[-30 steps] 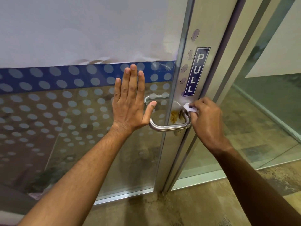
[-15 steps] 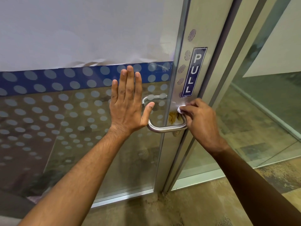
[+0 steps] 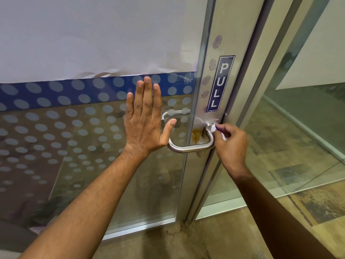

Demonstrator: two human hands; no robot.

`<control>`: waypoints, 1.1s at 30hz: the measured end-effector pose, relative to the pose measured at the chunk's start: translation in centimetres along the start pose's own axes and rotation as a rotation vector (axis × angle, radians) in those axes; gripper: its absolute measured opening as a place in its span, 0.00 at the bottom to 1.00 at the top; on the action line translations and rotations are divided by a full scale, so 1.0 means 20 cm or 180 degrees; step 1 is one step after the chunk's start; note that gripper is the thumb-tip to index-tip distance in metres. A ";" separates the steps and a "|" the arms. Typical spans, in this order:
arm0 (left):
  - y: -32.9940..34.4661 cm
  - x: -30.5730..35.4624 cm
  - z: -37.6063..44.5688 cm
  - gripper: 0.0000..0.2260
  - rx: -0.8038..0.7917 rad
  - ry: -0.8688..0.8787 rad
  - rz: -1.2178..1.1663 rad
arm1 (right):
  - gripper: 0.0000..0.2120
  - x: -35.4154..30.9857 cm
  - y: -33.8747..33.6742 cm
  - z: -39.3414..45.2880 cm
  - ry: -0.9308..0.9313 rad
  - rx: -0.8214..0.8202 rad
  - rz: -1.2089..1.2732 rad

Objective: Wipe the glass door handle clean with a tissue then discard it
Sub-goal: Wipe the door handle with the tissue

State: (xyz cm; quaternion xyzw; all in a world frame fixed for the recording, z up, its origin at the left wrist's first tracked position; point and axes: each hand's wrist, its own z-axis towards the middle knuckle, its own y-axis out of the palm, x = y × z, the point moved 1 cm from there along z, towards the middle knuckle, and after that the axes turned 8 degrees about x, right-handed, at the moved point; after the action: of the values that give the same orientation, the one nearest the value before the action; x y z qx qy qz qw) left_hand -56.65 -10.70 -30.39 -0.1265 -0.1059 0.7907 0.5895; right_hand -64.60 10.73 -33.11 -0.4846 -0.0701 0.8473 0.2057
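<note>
White tissue (image 3: 214, 128), crumpled small, sits pinched between the thumb and fingertips of the right hand (image 3: 230, 144), whose grip is closed tight on it; a second scrap of the same tissue shows lower down between the curled fingers. The tissue presses against the upper right bend of the brushed-steel door handle (image 3: 192, 146), just where the bar turns in toward the metal door frame (image 3: 205, 86).

The left hand (image 3: 145, 124) lies flat on the glass door (image 3: 89, 139), its grip fully spread, fingers straight and together, pointing up, thumb angled out to the right. The thumb tip sits just beside the left bend of the handle; whether it touches the bar cannot be told. It holds nothing.

A brownish-yellow smear (image 3: 196, 136) marks the frame plate inside the loop of the handle, just left of the tissue. Above the right hand a blue PULL sticker (image 3: 220, 85) runs vertically up the frame, with round grey residue spots (image 3: 212, 64) in a line beside it. The glass carries frosted dots and a blue band (image 3: 56, 96), with white sheeting (image 3: 93, 34) above. A speckled brown floor (image 3: 205, 240) lies below.
</note>
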 end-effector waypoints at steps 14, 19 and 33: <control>0.00 -0.01 0.00 0.41 -0.0054 -0.0004 0.0004 | 0.09 -0.01 -0.01 0.02 0.0185 0.0044 0.0301; 0.00 0.00 0.00 0.42 -0.0034 -0.0015 0.0030 | 0.09 -0.09 -0.03 0.03 -0.1874 -0.0468 -0.0828; -0.01 0.00 0.00 0.39 0.0001 -0.0034 0.0048 | 0.11 -0.30 0.01 0.15 -0.4198 -0.2527 -0.2973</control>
State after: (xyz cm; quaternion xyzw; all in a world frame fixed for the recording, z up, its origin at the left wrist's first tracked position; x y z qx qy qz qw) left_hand -56.50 -10.60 -30.27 -0.1231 -0.1080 0.7958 0.5830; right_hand -64.59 8.32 -26.81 0.1426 -0.6513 0.6968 0.2645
